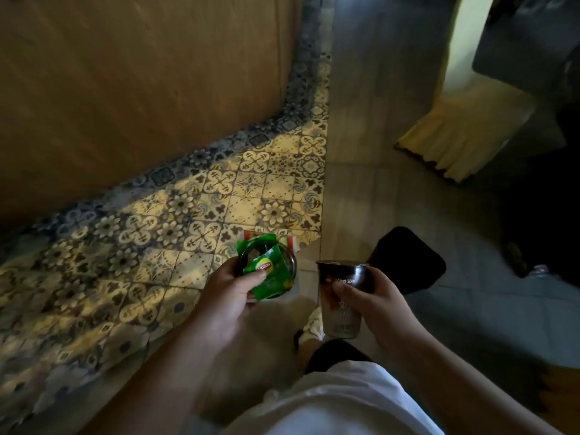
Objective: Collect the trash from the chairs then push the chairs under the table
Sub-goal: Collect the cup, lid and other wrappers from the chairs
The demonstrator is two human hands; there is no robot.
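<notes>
Only readable branding here is on the crumpled green foil wrapper [268, 273]: it has a yellow-and-red oval logo that looks like Lipton, though it's a bit soft. The clear plastic cup [340, 298] has some white lettering near the top, something like "Kop", but the rest is too blurry to make out.

The left hand [233, 296] is clamped on a little stack of trash. The thumb presses the green wrapper down onto a dark round plastic lid [287, 257], and behind those there's a white paper packet with red and green stripes [290, 241] sticking out at the top. The wrapper is torn and folded over itself, and shiny.

The right hand [375, 298] is wrapped around the cup, with the thumb across the front and the fingers behind. The cup is upright, dark near the rim, and has a sealed film top. It looks mostly empty, with a brownish tint down the side.

Both hands are held out over the floor, near each other but not touching. On the left is a patterned yellow-and-blue floral tile floor [175, 221], and on the right are plain grey floor tiles [376, 105]. A big brown wooden panel [125, 73] fills the upper left. A black rounded chair seat [408, 259] sits just behind the cup, and there's a pale yellow fringed cloth [455, 136] at the upper right.
</notes>
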